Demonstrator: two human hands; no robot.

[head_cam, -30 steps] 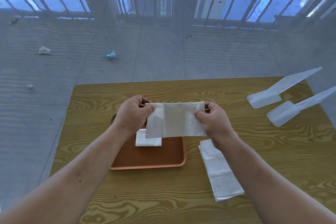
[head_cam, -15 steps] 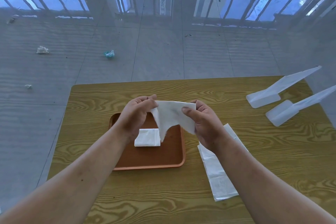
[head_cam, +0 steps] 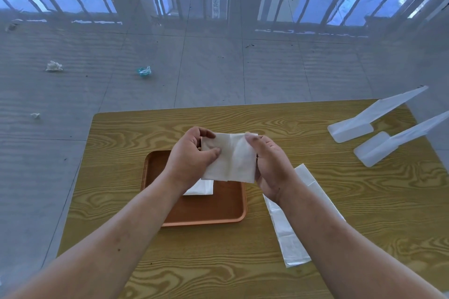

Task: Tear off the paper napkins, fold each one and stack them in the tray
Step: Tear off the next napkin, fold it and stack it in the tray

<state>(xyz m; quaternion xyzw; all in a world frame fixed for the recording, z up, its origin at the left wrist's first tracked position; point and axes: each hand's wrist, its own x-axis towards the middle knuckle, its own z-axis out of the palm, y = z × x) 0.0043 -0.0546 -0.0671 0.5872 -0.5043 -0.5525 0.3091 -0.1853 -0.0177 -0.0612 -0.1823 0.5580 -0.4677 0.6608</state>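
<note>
So the napkin (head_cam: 229, 156) is now pinched between both hands as a folded, roughly square pad: the left hand (head_cam: 192, 155) is clamped on its left edge with the thumb on top, the right hand (head_cam: 268, 165) is closed on its right edge. A second ago the same sheet was stretched out wide and flat, then got swung over on itself, so one fold looks to have been made. It's held in the air just above the far part of the tray (head_cam: 206, 211), where one folded napkin (head_cam: 200, 188) is already lying, partly hidden by the left wrist. The remaining strip of napkins (head_cam: 289, 238) is left on the bench (head_cam: 364, 213) just right of the tray, so plenty is probably still to be torn off.
</note>
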